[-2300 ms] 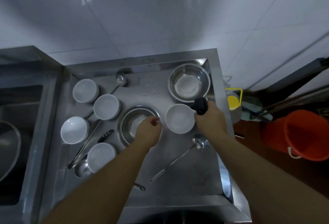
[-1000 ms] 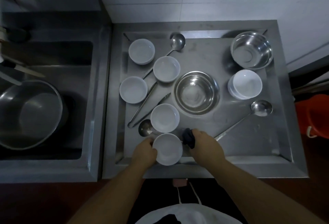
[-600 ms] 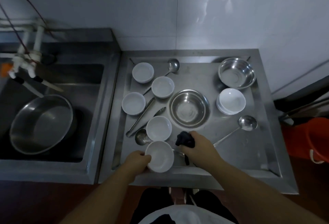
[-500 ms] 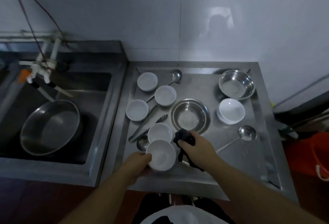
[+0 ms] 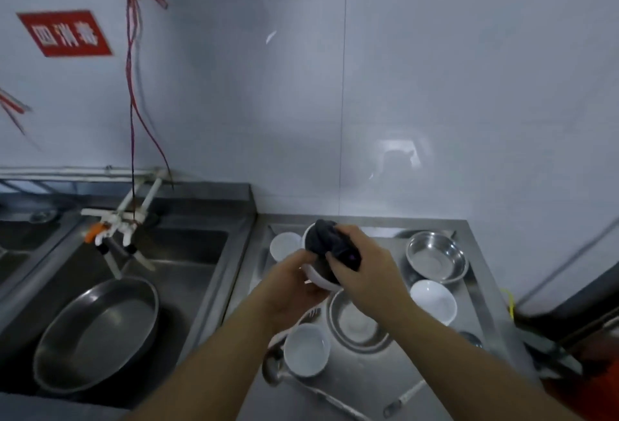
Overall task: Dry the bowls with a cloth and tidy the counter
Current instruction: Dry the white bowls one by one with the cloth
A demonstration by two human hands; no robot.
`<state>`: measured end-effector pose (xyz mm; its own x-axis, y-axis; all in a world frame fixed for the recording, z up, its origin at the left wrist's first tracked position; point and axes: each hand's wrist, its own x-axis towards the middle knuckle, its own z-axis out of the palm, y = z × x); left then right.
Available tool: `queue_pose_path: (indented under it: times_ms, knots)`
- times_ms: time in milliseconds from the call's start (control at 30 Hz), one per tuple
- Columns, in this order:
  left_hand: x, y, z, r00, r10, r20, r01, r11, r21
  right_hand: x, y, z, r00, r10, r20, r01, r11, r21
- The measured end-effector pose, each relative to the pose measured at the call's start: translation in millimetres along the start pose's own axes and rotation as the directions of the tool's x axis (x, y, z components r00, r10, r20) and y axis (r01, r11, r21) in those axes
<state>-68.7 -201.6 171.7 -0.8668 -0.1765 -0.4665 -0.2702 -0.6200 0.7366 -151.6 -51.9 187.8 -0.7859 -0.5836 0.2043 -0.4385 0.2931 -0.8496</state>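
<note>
The left hand (image 5: 294,281) grips a white bowl (image 5: 321,278) from below and the side, lifted clear of the steel bench (image 5: 368,383). The right hand (image 5: 366,268) holds a dark cloth (image 5: 330,243), its fingers curled round the bunched fabric and pressing it into the bowl's mouth; the cloth fills most of the opening, so little of the bowl shows beyond its lower white wall.

Below the hands, on the bench, a steel bowl (image 5: 356,322) sits partly hidden by the right forearm. Near it on the left stands an upright white bowl at the near side (image 5: 306,350), and a ladle (image 5: 273,368) lies just left of that bowl, its handle running toward the near right. To the right of the steel bowl is a white bowl on the right (image 5: 433,300), and farther back a second steel bowl (image 5: 437,260) rests in the far right corner. Another small white bowl at the far left (image 5: 284,245) peeks out beside the left hand. The dark head of another ladle (image 5: 470,338) shows at the right edge.

To the left of the bench is a sink (image 5: 187,273) holding a wide steel basin (image 5: 97,330), tilted against the sink wall. Taps (image 5: 114,229) with white pipes stand over the sink. A red sign (image 5: 63,33) hangs on the white tiled wall (image 5: 435,85), with red cords (image 5: 134,85) dangling beside it.
</note>
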Motion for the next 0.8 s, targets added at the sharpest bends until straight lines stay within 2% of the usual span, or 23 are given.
queue_pose_path:
  times_ms: [133,300,433,500,600,700,800]
  knots:
    - [-3,33,5,0.996,0.041,0.073,-0.045,0.997,0.055,13,-32,1,0.993,0.025,-0.119,-0.015,0.997,0.082]
    - [-9,63,-5,0.989,0.061,0.136,-0.072,0.995,0.074,22,-67,7,0.971,0.16,-0.175,-0.102,0.947,0.305]
    - [-12,74,-8,0.97,0.085,0.229,-0.104,0.992,0.073,19,-84,15,0.975,0.211,-0.062,-0.148,0.837,0.528]
    - [-15,81,-7,0.946,0.094,0.31,-0.114,0.992,0.045,16,-89,18,0.977,0.21,-0.022,-0.165,0.825,0.54]
    - [-17,84,-2,0.933,0.107,0.344,-0.114,0.993,0.001,16,-95,12,0.993,0.118,-0.027,-0.096,0.902,0.42]
    - [-19,84,8,0.93,0.123,0.346,-0.11,0.992,-0.057,21,-96,-2,1.0,-0.014,-0.002,0.014,0.99,0.138]
    - [-23,87,17,0.936,0.156,0.316,-0.142,0.988,-0.067,28,-99,-13,0.985,-0.157,0.072,0.167,0.974,-0.154]
